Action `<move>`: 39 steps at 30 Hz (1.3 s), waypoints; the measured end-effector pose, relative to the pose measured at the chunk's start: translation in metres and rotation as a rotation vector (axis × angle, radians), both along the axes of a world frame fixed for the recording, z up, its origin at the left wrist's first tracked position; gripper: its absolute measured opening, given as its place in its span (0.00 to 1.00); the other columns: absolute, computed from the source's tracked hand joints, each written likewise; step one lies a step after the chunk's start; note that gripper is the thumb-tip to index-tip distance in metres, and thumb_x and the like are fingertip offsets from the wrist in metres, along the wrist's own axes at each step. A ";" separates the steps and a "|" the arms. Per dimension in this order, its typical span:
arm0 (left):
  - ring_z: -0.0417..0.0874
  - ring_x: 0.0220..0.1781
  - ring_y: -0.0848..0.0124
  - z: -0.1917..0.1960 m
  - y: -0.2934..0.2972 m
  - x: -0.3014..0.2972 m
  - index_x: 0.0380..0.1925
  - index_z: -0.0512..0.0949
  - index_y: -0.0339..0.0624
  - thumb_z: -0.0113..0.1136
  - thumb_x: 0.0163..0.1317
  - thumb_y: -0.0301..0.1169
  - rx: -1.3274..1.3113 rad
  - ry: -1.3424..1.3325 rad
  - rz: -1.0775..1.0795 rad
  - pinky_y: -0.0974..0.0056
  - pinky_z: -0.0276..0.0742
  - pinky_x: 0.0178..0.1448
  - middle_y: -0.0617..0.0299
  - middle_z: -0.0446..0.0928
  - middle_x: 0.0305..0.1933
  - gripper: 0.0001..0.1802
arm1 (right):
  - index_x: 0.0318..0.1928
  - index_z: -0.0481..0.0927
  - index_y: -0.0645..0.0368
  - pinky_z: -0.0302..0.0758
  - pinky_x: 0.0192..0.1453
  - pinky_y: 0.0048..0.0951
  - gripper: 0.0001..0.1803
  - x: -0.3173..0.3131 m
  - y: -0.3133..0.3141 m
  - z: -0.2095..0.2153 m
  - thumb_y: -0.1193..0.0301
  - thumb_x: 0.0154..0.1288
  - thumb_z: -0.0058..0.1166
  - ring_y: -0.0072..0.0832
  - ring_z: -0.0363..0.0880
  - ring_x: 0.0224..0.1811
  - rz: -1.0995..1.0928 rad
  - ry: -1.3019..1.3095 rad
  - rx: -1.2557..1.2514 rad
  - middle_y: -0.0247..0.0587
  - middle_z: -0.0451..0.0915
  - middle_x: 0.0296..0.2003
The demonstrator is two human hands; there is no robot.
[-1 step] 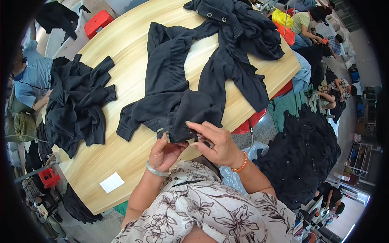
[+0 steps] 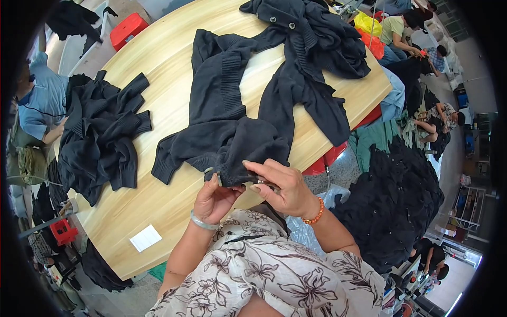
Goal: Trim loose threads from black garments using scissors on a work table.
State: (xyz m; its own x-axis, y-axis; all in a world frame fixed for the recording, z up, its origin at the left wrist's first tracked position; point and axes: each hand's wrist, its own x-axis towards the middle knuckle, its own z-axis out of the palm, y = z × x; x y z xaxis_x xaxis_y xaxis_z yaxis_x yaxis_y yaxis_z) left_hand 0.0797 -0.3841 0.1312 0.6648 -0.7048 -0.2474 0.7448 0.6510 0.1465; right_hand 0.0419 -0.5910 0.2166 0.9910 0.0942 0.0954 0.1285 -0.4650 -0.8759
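Note:
A black knitted cardigan [image 2: 232, 140] lies across the near part of the table, one ribbed cuff stretched out to the left. Its near edge is pinched between the thumb and fingers of my left hand [image 2: 215, 203], beside a pale round button [image 2: 209, 171]. My right hand [image 2: 285, 187] is closed around a small dark tool with a metal glint [image 2: 262, 182], mostly hidden by the fingers, at the same edge. More black knitwear [image 2: 311, 47] with shiny buttons is heaped at the far right of the table.
Another black knit pile [image 2: 105, 132] lies on the left of the wooden table [image 2: 169, 206], near a person in blue [image 2: 45, 98]. A white paper [image 2: 146, 238] is at the near left. A large black garment heap [image 2: 391, 206] stands right of the table; several people work beyond.
My right fingers have shifted very slightly at the cardigan's edge. The left hand and the garments stay in place.

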 end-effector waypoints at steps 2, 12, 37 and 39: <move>0.75 0.59 0.64 0.000 -0.002 0.000 0.57 0.74 0.43 0.56 0.68 0.38 0.000 0.007 -0.009 0.54 0.68 0.63 0.58 0.78 0.57 0.20 | 0.56 0.77 0.61 0.71 0.29 0.28 0.24 0.001 -0.001 -0.004 0.73 0.58 0.60 0.29 0.76 0.26 0.022 -0.068 -0.018 0.39 0.73 0.28; 0.78 0.58 0.63 0.007 -0.005 -0.002 0.52 0.77 0.43 0.54 0.69 0.38 0.034 -0.005 -0.003 0.51 0.66 0.67 0.58 0.80 0.54 0.16 | 0.53 0.81 0.58 0.71 0.27 0.31 0.21 0.009 0.011 -0.008 0.72 0.57 0.61 0.32 0.75 0.23 0.031 -0.275 -0.196 0.37 0.73 0.24; 0.77 0.56 0.67 0.019 -0.011 0.002 0.55 0.75 0.43 0.53 0.70 0.34 0.266 -0.127 0.066 0.55 0.71 0.60 0.61 0.77 0.56 0.16 | 0.50 0.80 0.60 0.67 0.24 0.21 0.16 0.003 0.011 -0.024 0.74 0.60 0.63 0.17 0.70 0.20 -0.221 -0.111 0.060 0.32 0.74 0.26; 0.78 0.55 0.67 0.021 -0.008 0.004 0.53 0.75 0.41 0.53 0.70 0.32 0.303 -0.152 0.096 0.56 0.72 0.59 0.61 0.79 0.54 0.15 | 0.54 0.77 0.60 0.63 0.25 0.15 0.24 0.000 0.009 -0.023 0.73 0.56 0.68 0.10 0.64 0.23 -0.222 0.068 0.162 0.24 0.73 0.27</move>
State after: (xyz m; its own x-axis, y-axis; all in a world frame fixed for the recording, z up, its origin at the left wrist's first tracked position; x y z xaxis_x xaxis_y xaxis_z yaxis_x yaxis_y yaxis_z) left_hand 0.0837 -0.3924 0.1525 0.7700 -0.5469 -0.3286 0.6368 0.6274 0.4481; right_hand 0.0417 -0.5825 0.1933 0.9903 -0.1366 0.0239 -0.0225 -0.3283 -0.9443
